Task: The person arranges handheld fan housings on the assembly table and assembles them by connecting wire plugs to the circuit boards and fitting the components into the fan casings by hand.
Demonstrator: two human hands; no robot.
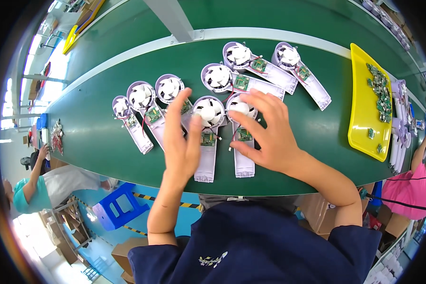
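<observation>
Left hand (179,144) and right hand (278,142), grips spread apart, stand at the nearest fans (210,111), laid face up on the tabletop (97,154), presumably keeping boards (207,138) accessible.

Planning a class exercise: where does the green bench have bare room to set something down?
Bare green bench lies between the red wires and the leftmost fan unit, and between the rightmost fan unit and yellow tray. The middle is crowded: fan units around left hand and right hand.
</observation>
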